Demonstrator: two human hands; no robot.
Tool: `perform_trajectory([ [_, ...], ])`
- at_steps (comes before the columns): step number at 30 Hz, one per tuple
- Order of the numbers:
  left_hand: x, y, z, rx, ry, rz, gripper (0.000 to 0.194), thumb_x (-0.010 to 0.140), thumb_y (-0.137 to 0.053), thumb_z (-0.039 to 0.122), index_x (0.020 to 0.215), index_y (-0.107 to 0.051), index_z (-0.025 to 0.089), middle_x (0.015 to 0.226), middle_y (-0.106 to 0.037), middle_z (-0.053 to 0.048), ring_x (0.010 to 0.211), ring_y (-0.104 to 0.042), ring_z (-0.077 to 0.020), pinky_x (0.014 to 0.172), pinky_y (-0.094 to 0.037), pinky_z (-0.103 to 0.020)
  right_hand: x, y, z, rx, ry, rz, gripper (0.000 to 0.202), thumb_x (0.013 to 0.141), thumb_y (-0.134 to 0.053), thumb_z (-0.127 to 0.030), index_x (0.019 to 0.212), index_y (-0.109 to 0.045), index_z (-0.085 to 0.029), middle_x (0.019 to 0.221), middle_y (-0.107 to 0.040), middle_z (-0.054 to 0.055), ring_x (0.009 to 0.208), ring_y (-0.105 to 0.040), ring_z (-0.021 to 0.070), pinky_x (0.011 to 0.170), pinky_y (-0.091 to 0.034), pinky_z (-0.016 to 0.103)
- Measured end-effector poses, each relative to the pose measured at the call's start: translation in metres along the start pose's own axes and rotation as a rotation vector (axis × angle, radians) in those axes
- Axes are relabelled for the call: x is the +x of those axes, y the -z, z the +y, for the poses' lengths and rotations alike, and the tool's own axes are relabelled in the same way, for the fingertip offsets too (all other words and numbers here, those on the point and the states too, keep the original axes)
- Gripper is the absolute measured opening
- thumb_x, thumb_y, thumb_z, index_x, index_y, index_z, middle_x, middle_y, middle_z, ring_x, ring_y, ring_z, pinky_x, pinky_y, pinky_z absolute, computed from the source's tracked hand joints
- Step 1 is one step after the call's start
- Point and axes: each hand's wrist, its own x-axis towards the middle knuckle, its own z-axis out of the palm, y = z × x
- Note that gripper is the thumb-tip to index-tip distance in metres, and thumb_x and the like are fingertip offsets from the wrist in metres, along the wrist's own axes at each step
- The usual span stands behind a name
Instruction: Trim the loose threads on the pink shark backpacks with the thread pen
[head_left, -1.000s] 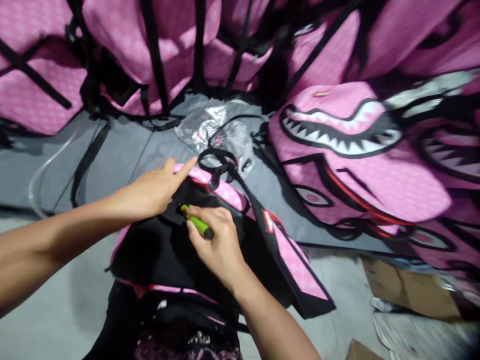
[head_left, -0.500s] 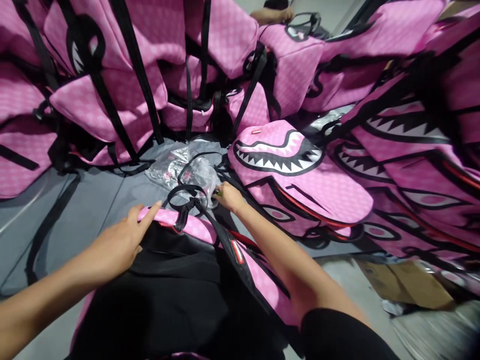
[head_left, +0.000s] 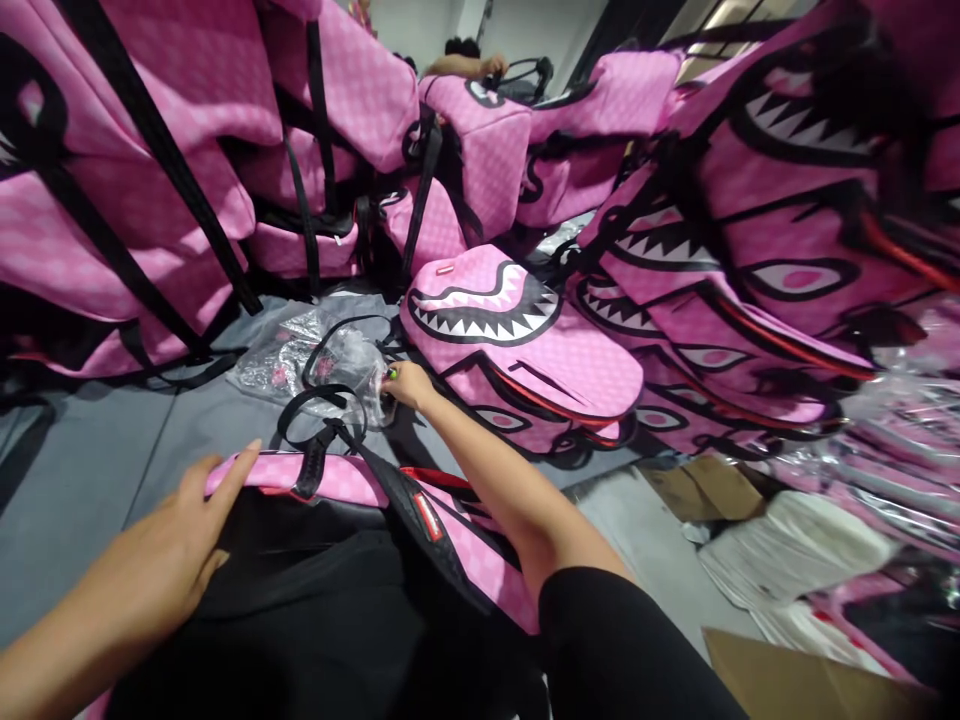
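In front of me a pink and black backpack lies with its black side up, a loop handle at its top and a red label on its strap. My left hand grips the pink top edge at the left, fingers over the rim. Beyond the backpack, my right hand is closed at the right end of a crinkled clear plastic bag, pinching its edge. Small pink-red bits show through the plastic. A black cord loop lies across the bag. The right fingertips are partly hidden.
A pink shark-mouth backpack lies just right of my right hand. More such backpacks are stacked at the right, others along the back. Cardboard and wrapped packs lie at lower right. Another person's arm shows behind the pile.
The view has swung right, so the bags appear further left and more of the right-hand stack shows. Both hands stay at the same places on the backpack and the plastic bag.
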Motion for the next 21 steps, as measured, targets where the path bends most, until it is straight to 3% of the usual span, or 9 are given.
perform_trajectory([
  [4, -0.001, 0.002, 0.006, 0.050, 0.002, -0.010, 0.087, 0.091, -0.038, 0.022, 0.162, 0.010, 0.033, 0.153, -0.030, -0.017, 0.113, -0.065, -0.0321, 0.087, -0.055, -0.042, -0.002, 0.003, 0.006, 0.164, -0.059, -0.078, 0.019, 0.097, -0.065, -0.030, 0.102, -0.067, -0.011, 0.073, -0.067, -0.001, 0.063, -0.065, 0.0121, 0.064, -0.053, 0.025],
  [9, 0.000, 0.016, 0.015, 0.057, 0.020, -0.092, 0.091, 0.088, -0.043, 0.015, 0.163, 0.007, 0.028, 0.153, -0.027, -0.018, 0.117, -0.062, -0.0324, 0.091, -0.054, -0.041, -0.014, 0.004, -0.002, 0.276, -0.164, -0.024, 0.016, 0.096, -0.066, -0.027, 0.096, -0.064, -0.011, 0.068, -0.060, -0.003, 0.051, -0.055, 0.0078, 0.052, -0.046, 0.020],
  [13, 0.000, 0.031, 0.026, 0.045, 0.069, -0.164, 0.094, 0.086, -0.049, 0.013, 0.164, 0.003, 0.025, 0.152, -0.029, -0.021, 0.119, -0.060, -0.0340, 0.092, -0.053, -0.043, -0.042, 0.028, -0.006, 0.309, -0.205, 0.039, 0.017, 0.093, -0.065, -0.021, 0.082, -0.062, -0.008, 0.057, -0.053, -0.004, 0.043, -0.043, 0.0041, 0.049, -0.038, 0.019],
  [16, 0.000, 0.038, 0.033, 0.026, 0.065, -0.150, 0.091, 0.086, -0.049, 0.012, 0.164, -0.003, 0.022, 0.148, -0.034, -0.023, 0.119, -0.061, -0.0344, 0.092, -0.053, -0.043, -0.081, 0.049, -0.013, 0.344, -0.126, 0.127, 0.010, 0.088, -0.065, -0.017, 0.086, -0.063, -0.008, 0.058, -0.056, -0.001, 0.046, -0.049, 0.0060, 0.049, -0.035, 0.020],
  [18, -0.001, 0.039, 0.035, 0.026, 0.041, -0.120, 0.092, 0.085, -0.051, 0.011, 0.164, -0.005, 0.022, 0.146, -0.037, -0.024, 0.115, -0.063, -0.0334, 0.090, -0.054, -0.043, -0.114, 0.055, -0.026, 0.400, -0.022, 0.152, 0.014, 0.089, -0.065, -0.024, 0.093, -0.064, -0.011, 0.065, -0.060, 0.001, 0.053, -0.056, 0.0096, 0.048, -0.035, 0.020],
  [21, 0.000, 0.041, 0.035, 0.019, 0.019, -0.108, 0.099, 0.082, -0.058, 0.012, 0.164, -0.002, 0.024, 0.140, -0.042, -0.021, 0.110, -0.064, -0.0320, 0.085, -0.054, -0.040, -0.165, 0.041, -0.057, 0.465, 0.303, 0.093, 0.015, 0.085, -0.068, -0.030, 0.086, -0.068, -0.015, 0.071, -0.067, 0.002, 0.063, -0.063, 0.0148, 0.054, -0.043, 0.023],
])
